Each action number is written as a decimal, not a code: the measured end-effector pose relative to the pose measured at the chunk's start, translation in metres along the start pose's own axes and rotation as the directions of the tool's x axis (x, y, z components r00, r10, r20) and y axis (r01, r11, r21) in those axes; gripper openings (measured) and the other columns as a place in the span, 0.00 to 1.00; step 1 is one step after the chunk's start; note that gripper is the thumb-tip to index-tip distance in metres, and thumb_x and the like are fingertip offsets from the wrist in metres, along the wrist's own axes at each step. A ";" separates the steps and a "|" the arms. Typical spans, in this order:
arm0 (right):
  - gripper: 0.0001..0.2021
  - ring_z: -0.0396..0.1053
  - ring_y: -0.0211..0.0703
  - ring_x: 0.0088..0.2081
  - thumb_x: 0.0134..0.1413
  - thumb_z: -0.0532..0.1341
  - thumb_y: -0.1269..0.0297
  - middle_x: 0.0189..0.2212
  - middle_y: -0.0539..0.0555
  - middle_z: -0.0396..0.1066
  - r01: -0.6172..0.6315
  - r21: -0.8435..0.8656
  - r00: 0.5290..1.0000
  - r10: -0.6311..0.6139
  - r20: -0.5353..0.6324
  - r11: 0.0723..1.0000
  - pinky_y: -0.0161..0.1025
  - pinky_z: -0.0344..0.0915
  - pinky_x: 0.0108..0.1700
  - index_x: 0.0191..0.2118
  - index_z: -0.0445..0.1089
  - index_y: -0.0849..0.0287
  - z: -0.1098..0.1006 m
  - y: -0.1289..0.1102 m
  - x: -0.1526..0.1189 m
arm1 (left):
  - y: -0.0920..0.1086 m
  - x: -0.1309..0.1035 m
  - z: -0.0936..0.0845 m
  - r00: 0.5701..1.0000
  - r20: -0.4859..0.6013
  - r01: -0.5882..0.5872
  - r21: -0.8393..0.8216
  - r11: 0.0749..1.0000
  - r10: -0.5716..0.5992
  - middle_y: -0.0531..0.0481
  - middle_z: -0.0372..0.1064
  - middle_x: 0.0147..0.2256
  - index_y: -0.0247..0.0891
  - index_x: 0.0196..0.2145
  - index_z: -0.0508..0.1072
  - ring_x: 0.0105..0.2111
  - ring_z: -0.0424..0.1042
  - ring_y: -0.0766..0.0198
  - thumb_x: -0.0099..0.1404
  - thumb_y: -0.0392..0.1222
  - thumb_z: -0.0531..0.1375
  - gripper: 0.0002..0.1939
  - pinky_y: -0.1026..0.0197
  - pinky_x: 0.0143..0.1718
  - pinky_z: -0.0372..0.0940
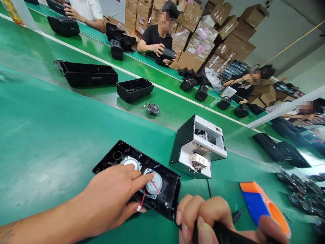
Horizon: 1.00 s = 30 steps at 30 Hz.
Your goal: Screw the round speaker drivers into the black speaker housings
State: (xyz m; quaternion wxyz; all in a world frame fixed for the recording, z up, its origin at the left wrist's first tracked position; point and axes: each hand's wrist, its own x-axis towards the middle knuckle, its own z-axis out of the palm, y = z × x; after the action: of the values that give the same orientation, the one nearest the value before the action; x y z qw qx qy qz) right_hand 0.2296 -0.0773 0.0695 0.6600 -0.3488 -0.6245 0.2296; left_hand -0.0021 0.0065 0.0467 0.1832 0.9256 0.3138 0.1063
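Observation:
A black speaker housing (169, 179) lies with its inside up on the green bench. Two round speaker drivers (157, 183) sit in it, the farther one partly covered by my hand. My left hand (109, 193) grips the housing, its index finger pressed on the nearer driver and its thumb by the front edge. Red wires (144, 196) with a white plug come out near that thumb. My right hand (203, 217) is wrapped round a black screwdriver (228, 235). Its metal tip points at the housing's right front corner; whether it touches a screw I cannot tell.
Behind the housing stands a screw feeder (185, 142). An orange and blue holder (264, 203) lies at right. A loose driver (153, 108) and two black cases (135, 89) rest on the conveyor. Across it, several people handle speakers before stacked cartons (200, 37).

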 end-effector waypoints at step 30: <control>0.24 0.68 0.40 0.24 0.77 0.60 0.79 0.33 0.45 0.68 0.095 -0.003 0.995 -0.095 -0.033 0.995 0.34 0.68 0.25 0.66 0.63 0.41 0.029 0.014 -0.008 | 0.005 0.002 -0.029 0.978 0.198 0.092 -0.110 0.990 -0.069 0.44 0.84 0.52 0.46 0.75 0.74 0.50 0.83 0.37 0.66 0.37 0.72 0.40 0.37 0.52 0.80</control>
State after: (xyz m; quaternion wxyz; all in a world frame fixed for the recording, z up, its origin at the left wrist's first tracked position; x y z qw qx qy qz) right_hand 0.2021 -0.0692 0.0526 0.6801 -0.3228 -0.6298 0.1916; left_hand -0.0063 0.0120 0.0750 0.2719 0.9055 0.3248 0.0267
